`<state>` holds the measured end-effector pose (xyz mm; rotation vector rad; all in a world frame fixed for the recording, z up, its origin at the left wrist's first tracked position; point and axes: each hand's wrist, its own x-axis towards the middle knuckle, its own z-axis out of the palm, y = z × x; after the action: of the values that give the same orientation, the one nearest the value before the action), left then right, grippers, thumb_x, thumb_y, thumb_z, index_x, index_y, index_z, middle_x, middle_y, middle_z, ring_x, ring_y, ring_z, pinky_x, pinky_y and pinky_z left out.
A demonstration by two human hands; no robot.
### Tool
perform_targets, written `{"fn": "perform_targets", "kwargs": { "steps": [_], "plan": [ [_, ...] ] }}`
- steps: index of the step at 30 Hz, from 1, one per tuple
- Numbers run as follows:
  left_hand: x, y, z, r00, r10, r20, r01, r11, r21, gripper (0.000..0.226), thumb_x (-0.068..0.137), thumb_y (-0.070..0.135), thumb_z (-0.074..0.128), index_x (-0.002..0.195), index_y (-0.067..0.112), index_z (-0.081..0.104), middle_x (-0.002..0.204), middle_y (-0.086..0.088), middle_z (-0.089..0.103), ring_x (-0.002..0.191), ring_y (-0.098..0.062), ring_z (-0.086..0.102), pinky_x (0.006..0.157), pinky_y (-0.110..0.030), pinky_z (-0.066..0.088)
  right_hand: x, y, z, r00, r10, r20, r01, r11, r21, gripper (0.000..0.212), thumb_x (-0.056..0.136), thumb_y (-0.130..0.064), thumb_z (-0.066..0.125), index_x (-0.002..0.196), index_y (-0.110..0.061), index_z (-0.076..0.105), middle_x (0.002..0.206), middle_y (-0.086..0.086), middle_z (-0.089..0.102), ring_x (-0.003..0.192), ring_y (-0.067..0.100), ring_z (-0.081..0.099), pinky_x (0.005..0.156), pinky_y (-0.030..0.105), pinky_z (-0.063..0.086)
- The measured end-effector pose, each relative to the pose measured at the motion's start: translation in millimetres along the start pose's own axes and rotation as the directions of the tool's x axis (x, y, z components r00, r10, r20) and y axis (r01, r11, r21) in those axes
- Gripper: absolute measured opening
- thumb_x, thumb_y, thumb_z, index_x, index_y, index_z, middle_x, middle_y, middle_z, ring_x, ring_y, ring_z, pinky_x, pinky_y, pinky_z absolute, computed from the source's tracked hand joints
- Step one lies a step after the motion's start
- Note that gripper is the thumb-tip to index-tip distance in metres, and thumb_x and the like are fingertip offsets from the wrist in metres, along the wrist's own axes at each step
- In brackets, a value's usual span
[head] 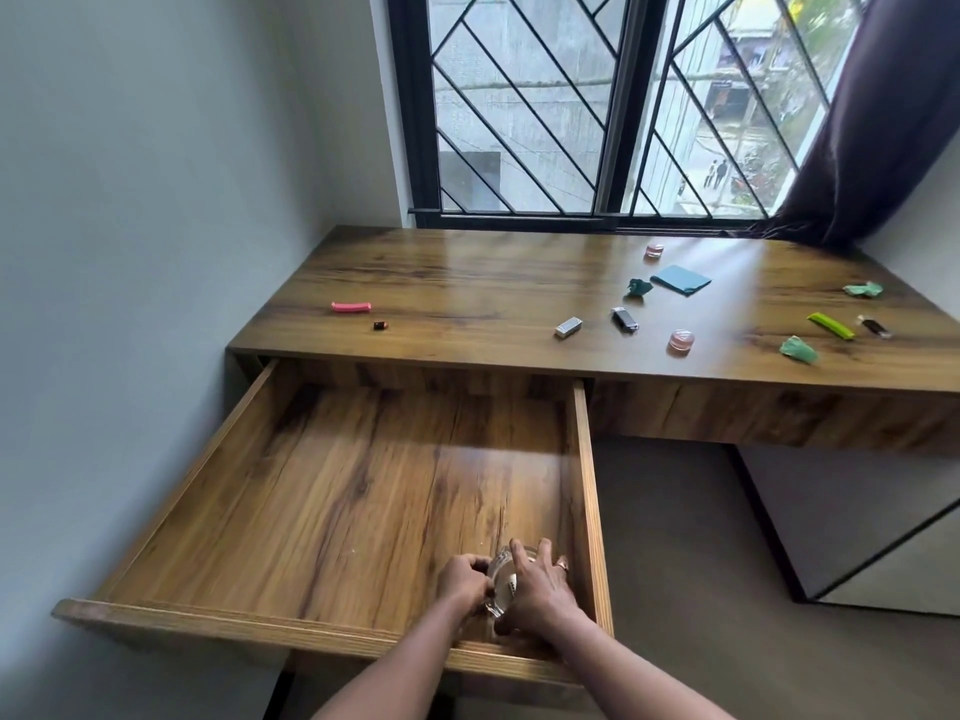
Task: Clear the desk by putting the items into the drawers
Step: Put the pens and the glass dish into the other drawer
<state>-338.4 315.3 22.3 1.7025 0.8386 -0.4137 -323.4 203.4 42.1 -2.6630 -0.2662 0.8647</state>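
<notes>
The left drawer [584, 459] of the wooden desk [467, 283] is pulled far out. In its front right corner, my left hand [462, 579] and my right hand [540, 589] both hold a clear glass dish [501, 571], low against the drawer floor. On the desk lie a pink clip [351, 306], a small black item [381, 325], a silver box [568, 327], a black lighter [624, 319], two pink round jars [681, 341] [654, 251], a blue cloth [681, 279], a green clip [830, 325] and crumpled green papers [798, 350].
The right drawer front [753, 415] is closed. A barred window [597, 106] and a dark curtain [872, 122] stand behind the desk. A grey wall [156, 252] runs along the left. Another dark item [875, 326] lies at the desk's right edge.
</notes>
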Motion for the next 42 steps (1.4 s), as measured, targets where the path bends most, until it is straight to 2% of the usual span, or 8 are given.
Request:
{"fn": "perform_targets", "kwargs": {
  "steps": [7, 11, 19, 23, 28, 32, 36, 42],
  "plan": [
    [-5.6, 0.7, 0.0, 1.0, 0.015, -0.001, -0.015, 0.999, 0.03, 0.025, 0.083, -0.001, 0.059, 0.101, 0.015, 0.066, 0.091, -0.008, 0.07, 0.077, -0.022, 0.066, 0.072, -0.034, 0.057, 0.9, 2.0, 0.4, 1.0, -0.005, 0.023, 0.005, 1.0, -0.004, 0.109, 0.073, -0.029, 0.079, 0.151, -0.028, 0.001, 0.155, 0.016, -0.014, 0.142, 0.042, 0.008, 0.113, 0.046, 0.027],
    [-15.2, 6.0, -1.7, 0.999, 0.033, 0.006, -0.034, 0.998, 0.051, 0.02, 0.085, 0.001, 0.058, 0.09, 0.02, 0.064, 0.08, 0.0, 0.067, 0.078, -0.02, 0.067, 0.07, -0.03, 0.057, 3.9, 2.7, 1.1, 1.0, 0.002, 0.028, -0.001, 1.0, -0.016, 0.118, 0.066, -0.032, 0.083, 0.151, -0.028, 0.001, 0.155, 0.019, -0.014, 0.14, 0.043, 0.016, 0.112, 0.045, 0.03],
    [5.3, 10.3, -1.8, 0.998, 0.067, -0.018, -0.061, 0.97, 0.234, 0.014, 0.082, 0.028, 0.061, 0.069, 0.022, 0.061, 0.099, -0.004, 0.073, 0.088, -0.019, 0.068, 0.08, -0.029, 0.056, 10.8, 1.9, -1.2, 0.997, 0.027, 0.072, -0.021, 0.997, -0.078, 0.117, 0.067, -0.035, 0.081, 0.149, -0.03, -0.001, 0.154, 0.018, -0.012, 0.139, 0.041, 0.02, 0.108, 0.044, 0.036],
    [10.1, 23.9, 2.0, 0.971, 0.176, -0.161, -0.111, 0.931, 0.349, 0.024, 0.092, 0.029, 0.053, 0.105, 0.014, 0.067, 0.112, -0.005, 0.069, 0.103, -0.019, 0.062, 0.082, -0.023, 0.044, 7.2, -0.2, -9.1, 0.998, 0.012, 0.06, -0.005, 0.992, -0.126, 0.102, 0.076, -0.038, 0.072, 0.15, -0.026, 0.003, 0.155, 0.019, -0.003, 0.139, 0.04, 0.021, 0.109, 0.045, 0.031],
    [11.0, 63.7, 17.1, 0.923, 0.3, -0.242, -0.197, 0.907, 0.372, 0.023, 0.091, 0.029, 0.05, 0.102, 0.019, 0.068, 0.11, -0.006, 0.069, 0.103, -0.025, 0.062, 0.08, -0.026, 0.044, 5.0, -4.7, -41.3, 0.984, -0.112, -0.135, 0.101, 0.991, -0.088, 0.076, 0.082, -0.042, 0.063, 0.143, -0.015, 0.027, 0.144, 0.015, 0.028, 0.128, 0.036, 0.039, 0.106, 0.037, 0.036],
    [9.9, 97.7, 47.5, 0.873, 0.4, -0.28, -0.299, 0.891, 0.341, 0.023, 0.093, 0.024, 0.049, 0.1, 0.016, 0.068, 0.107, -0.01, 0.069, 0.102, -0.028, 0.062, 0.083, -0.03, 0.046, 6.8, 8.8, -74.7, 0.881, -0.222, -0.418, 0.256, 0.966, 0.028, 0.036, 0.094, -0.019, 0.042, 0.129, -0.014, 0.048, 0.123, 0.006, 0.05, 0.115, 0.026, 0.05, 0.095, 0.031, 0.04],
    [4.2, 129.5, 93.9, 0.818, 0.461, -0.345, -0.373, 0.881, 0.292, 0.022, 0.094, 0.021, 0.05, 0.099, 0.012, 0.069, 0.106, -0.013, 0.07, 0.1, -0.031, 0.063, 0.082, -0.032, 0.046, 15.2, 53.2, -106.1, 0.838, -0.215, -0.501, 0.302, 0.948, 0.098, 0.03, 0.093, -0.017, 0.043, 0.119, -0.011, 0.056, 0.118, 0.004, 0.052, 0.111, 0.025, 0.053, 0.088, 0.032, 0.045],
    [-18.0, 175.9, 190.9, 0.745, 0.584, -0.322, -0.495, 0.808, 0.32, 0.023, 0.094, 0.017, 0.049, 0.108, 0.013, 0.068, 0.116, -0.007, 0.066, 0.108, -0.024, 0.06, 0.09, -0.027, 0.042, 20.5, 154.6, -160.1, 0.793, -0.233, -0.563, 0.313, 0.948, 0.049, 0.03, 0.09, -0.014, 0.048, 0.114, -0.005, 0.063, 0.128, 0.009, 0.052, 0.117, 0.029, 0.049, 0.099, 0.03, 0.04]
  ]
}}
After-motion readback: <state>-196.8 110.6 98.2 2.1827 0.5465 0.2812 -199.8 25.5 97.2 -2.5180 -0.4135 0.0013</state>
